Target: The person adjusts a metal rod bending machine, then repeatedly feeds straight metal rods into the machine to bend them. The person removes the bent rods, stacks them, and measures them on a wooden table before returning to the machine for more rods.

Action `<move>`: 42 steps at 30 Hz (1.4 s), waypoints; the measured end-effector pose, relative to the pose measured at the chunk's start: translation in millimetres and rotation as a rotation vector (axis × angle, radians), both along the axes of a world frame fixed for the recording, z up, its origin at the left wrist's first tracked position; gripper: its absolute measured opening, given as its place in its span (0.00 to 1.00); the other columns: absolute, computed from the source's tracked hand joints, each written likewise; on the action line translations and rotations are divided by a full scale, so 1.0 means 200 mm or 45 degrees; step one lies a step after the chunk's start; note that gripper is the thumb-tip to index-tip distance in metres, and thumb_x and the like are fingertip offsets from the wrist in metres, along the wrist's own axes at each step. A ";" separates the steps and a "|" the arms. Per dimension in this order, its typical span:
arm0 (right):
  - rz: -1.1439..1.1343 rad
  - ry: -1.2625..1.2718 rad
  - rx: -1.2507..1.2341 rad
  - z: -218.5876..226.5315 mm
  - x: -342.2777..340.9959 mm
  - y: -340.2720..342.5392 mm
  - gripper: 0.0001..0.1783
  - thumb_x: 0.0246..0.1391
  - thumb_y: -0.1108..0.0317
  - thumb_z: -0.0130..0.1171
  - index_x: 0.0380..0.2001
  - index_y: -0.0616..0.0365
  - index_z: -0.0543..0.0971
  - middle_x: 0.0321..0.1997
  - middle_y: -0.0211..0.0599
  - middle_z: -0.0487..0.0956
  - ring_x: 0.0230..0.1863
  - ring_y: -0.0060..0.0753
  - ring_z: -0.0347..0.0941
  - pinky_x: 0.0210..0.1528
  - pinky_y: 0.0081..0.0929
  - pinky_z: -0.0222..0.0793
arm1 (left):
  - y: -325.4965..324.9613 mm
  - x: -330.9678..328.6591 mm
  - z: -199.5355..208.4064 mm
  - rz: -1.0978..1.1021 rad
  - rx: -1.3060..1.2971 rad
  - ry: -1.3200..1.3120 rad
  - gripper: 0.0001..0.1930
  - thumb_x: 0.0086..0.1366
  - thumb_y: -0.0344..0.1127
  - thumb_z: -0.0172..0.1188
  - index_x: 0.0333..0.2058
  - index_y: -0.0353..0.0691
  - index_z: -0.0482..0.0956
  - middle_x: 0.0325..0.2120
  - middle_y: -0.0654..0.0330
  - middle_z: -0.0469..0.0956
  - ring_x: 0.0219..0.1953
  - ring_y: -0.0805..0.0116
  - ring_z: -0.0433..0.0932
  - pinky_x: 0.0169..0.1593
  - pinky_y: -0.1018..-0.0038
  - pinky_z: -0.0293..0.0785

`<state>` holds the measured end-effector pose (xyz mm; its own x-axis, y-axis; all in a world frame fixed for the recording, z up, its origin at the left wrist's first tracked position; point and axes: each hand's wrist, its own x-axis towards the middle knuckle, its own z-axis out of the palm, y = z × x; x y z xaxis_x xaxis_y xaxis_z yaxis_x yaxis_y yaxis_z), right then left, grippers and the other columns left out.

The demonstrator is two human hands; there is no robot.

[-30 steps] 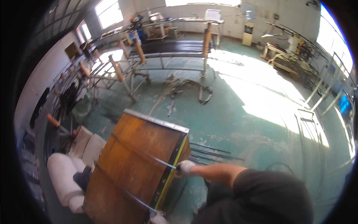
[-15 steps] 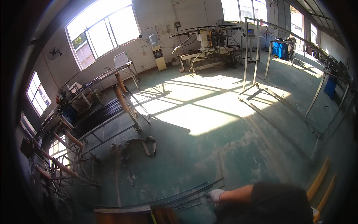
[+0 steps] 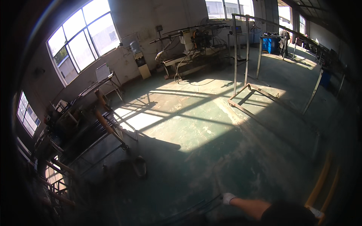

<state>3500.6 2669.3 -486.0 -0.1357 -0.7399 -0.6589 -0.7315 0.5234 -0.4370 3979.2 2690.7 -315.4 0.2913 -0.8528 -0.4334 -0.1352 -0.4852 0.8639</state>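
White-gloved right hand [image 3: 228,198] low in view, just beside ends of thin dark rods [image 3: 206,203] at bottom edge; whether fingers grip, cannot tell. Left hand out of sight. Probably best: firm hold, rods kept together, elbow clear of yellow bars [image 3: 320,180].

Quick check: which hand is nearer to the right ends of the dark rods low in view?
Right. The gloved right hand is at the right ends of the dark rods; contact is unclear. The left hand is out of view, so its place can't be told.
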 end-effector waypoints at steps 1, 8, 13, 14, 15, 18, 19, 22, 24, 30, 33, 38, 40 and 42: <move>-0.008 -0.071 -0.060 0.04 0.04 -0.11 0.28 0.69 0.47 0.64 0.65 0.46 0.90 0.68 0.51 0.88 0.70 0.58 0.84 0.73 0.48 0.79 | -0.20 -0.08 -0.09 0.045 0.094 0.149 0.07 0.74 0.30 0.66 0.48 0.37 0.84 0.34 0.61 0.82 0.34 0.67 0.79 0.36 0.63 0.77; -0.199 -0.187 -0.260 0.37 -0.12 -1.11 0.28 0.70 0.46 0.69 0.64 0.52 0.91 0.62 0.49 0.92 0.65 0.51 0.88 0.69 0.43 0.82 | -1.46 -0.34 -0.46 -0.372 -0.062 -0.239 0.19 0.73 0.35 0.72 0.56 0.28 0.88 0.46 0.50 0.92 0.48 0.61 0.90 0.53 0.64 0.86; -0.817 -0.250 -0.244 0.37 -0.58 -1.67 0.25 0.68 0.54 0.74 0.60 0.60 0.90 0.58 0.50 0.93 0.57 0.45 0.90 0.63 0.42 0.83 | -2.30 -0.60 -0.37 -0.272 0.081 -0.033 0.18 0.73 0.32 0.71 0.57 0.28 0.87 0.49 0.50 0.91 0.47 0.62 0.89 0.51 0.64 0.86; -0.944 -0.170 -0.304 0.31 -0.68 -1.74 0.19 0.67 0.60 0.75 0.55 0.61 0.92 0.53 0.48 0.94 0.52 0.45 0.91 0.59 0.42 0.85 | -2.47 -0.63 -0.33 -0.248 0.045 -0.029 0.17 0.74 0.32 0.71 0.57 0.28 0.87 0.48 0.51 0.90 0.46 0.62 0.89 0.51 0.64 0.86; -0.908 0.009 -0.355 0.24 -0.77 -1.78 0.20 0.67 0.59 0.76 0.54 0.61 0.92 0.52 0.49 0.94 0.52 0.45 0.92 0.59 0.42 0.85 | -2.67 -0.67 -0.29 -0.222 -0.019 -0.029 0.17 0.74 0.31 0.70 0.56 0.29 0.87 0.47 0.52 0.90 0.45 0.63 0.89 0.50 0.65 0.86; -0.977 0.210 -0.320 -0.04 -1.03 -1.74 0.21 0.64 0.56 0.78 0.54 0.58 0.93 0.53 0.48 0.94 0.55 0.48 0.92 0.60 0.42 0.85 | -3.16 -0.75 -0.18 -0.141 -0.050 0.040 0.14 0.75 0.30 0.69 0.55 0.31 0.88 0.43 0.55 0.90 0.42 0.65 0.88 0.47 0.66 0.85; -0.956 0.235 -0.185 -0.12 -1.10 -1.69 0.21 0.63 0.56 0.79 0.54 0.57 0.93 0.54 0.46 0.94 0.56 0.49 0.92 0.61 0.43 0.85 | -3.34 -0.77 -0.15 -0.116 -0.047 0.072 0.13 0.75 0.30 0.69 0.54 0.32 0.88 0.42 0.56 0.89 0.41 0.65 0.87 0.47 0.66 0.85; -0.613 0.323 0.364 -0.40 -1.20 -1.65 0.26 0.79 0.48 0.60 0.61 0.59 0.89 0.67 0.51 0.89 0.68 0.57 0.85 0.65 0.50 0.83 | -3.85 -0.82 -0.09 -0.053 -0.069 0.097 0.11 0.75 0.30 0.69 0.52 0.33 0.89 0.41 0.57 0.89 0.40 0.67 0.86 0.46 0.67 0.84; 0.453 0.670 0.173 -0.56 -1.22 -1.70 0.25 0.79 0.51 0.56 0.66 0.54 0.88 0.65 0.41 0.91 0.66 0.51 0.88 0.66 0.48 0.84 | -4.21 -0.84 -0.10 -0.025 -0.152 0.032 0.10 0.75 0.30 0.69 0.52 0.34 0.89 0.41 0.57 0.89 0.39 0.67 0.86 0.46 0.66 0.84; 0.600 0.702 -0.295 -0.78 -1.34 -2.70 0.24 0.82 0.55 0.51 0.66 0.54 0.86 0.52 0.42 0.91 0.52 0.47 0.89 0.52 0.52 0.87 | -5.13 -0.86 -0.13 0.248 -0.212 -0.044 0.08 0.75 0.30 0.71 0.50 0.37 0.88 0.37 0.63 0.86 0.36 0.71 0.83 0.43 0.68 0.81; -0.196 0.141 0.106 -0.57 -1.53 -3.69 0.19 0.76 0.61 0.60 0.60 0.59 0.87 0.41 0.40 0.88 0.38 0.39 0.85 0.40 0.43 0.82 | -5.52 -0.90 -0.03 0.405 -0.109 0.073 0.09 0.75 0.30 0.71 0.51 0.37 0.86 0.36 0.64 0.85 0.35 0.71 0.82 0.42 0.68 0.81; -0.707 -0.238 -0.177 0.04 -1.68 -5.05 0.13 0.69 0.67 0.67 0.49 0.64 0.89 0.29 0.36 0.85 0.24 0.27 0.79 0.27 0.31 0.75 | -6.15 -0.81 0.01 0.484 -0.238 0.026 0.11 0.76 0.30 0.72 0.52 0.37 0.85 0.37 0.63 0.85 0.35 0.72 0.81 0.42 0.69 0.80; -0.760 -0.243 -0.318 0.20 -1.71 -5.49 0.13 0.69 0.67 0.67 0.50 0.63 0.88 0.30 0.34 0.84 0.24 0.25 0.77 0.26 0.30 0.73 | -6.40 -0.68 -0.05 0.474 -0.209 -0.066 0.14 0.75 0.32 0.74 0.55 0.36 0.85 0.43 0.60 0.87 0.43 0.67 0.83 0.50 0.66 0.82; -0.913 -0.367 -0.484 0.27 -1.70 -5.83 0.13 0.69 0.68 0.67 0.51 0.63 0.88 0.30 0.33 0.84 0.24 0.25 0.77 0.26 0.29 0.73 | -6.72 -0.52 -0.16 0.515 -0.155 -0.153 0.16 0.75 0.33 0.75 0.56 0.35 0.85 0.46 0.58 0.88 0.47 0.64 0.84 0.55 0.65 0.81</move>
<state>3160.2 1504.3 -431.8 -0.5199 -0.7168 -0.4646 -0.1135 0.5971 -0.7941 3875.4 1346.7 -346.7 0.6544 -0.7027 -0.2793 -0.0581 -0.4150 0.9080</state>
